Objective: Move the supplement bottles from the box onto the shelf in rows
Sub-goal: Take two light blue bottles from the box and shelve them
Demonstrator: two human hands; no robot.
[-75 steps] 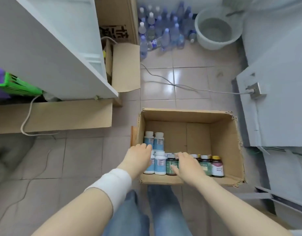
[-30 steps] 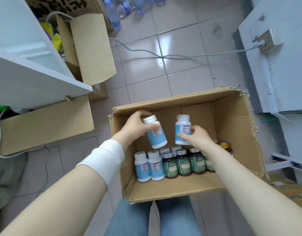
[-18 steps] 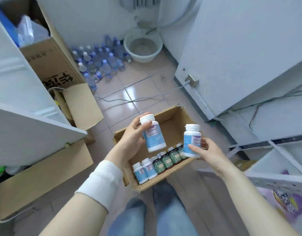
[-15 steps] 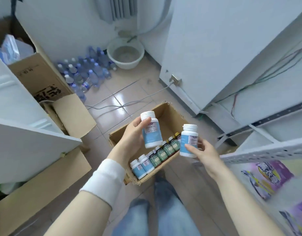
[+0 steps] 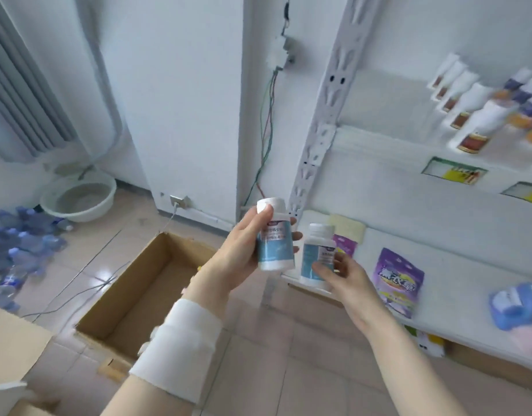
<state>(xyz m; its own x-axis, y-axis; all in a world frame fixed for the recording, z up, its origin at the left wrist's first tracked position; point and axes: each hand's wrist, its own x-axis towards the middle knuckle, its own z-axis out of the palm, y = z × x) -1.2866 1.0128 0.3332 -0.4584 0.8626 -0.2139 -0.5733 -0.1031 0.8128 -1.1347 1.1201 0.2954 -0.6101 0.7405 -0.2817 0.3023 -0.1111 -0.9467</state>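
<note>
The left bottle (image 5: 275, 240), white-capped with a blue label, is upright in the air, gripped by the left hand (image 5: 239, 253). The thumb lies along the cap and the fingers (image 5: 297, 235) curl round the back of the body. The right bottle (image 5: 317, 253), of the same type, is just beside it and lower. The right hand (image 5: 347, 279) pinches it near the base, thumb across the front and fingers behind. This bottle sits over the front corner of the lower shelf (image 5: 456, 265); contact with the shelf cannot be determined. A purple pouch (image 5: 399, 280) lies on that shelf to the right. The open cardboard box (image 5: 168, 238) stands on the tiled floor, below and left of the hands. A white wrist band (image 5: 180, 337) wraps the left forearm. The upper shelf (image 5: 378, 139) carries a blurred row of bottles. A basin (image 5: 78, 196) and water bottles (image 5: 18, 250) stand on the floor at far left.
</note>
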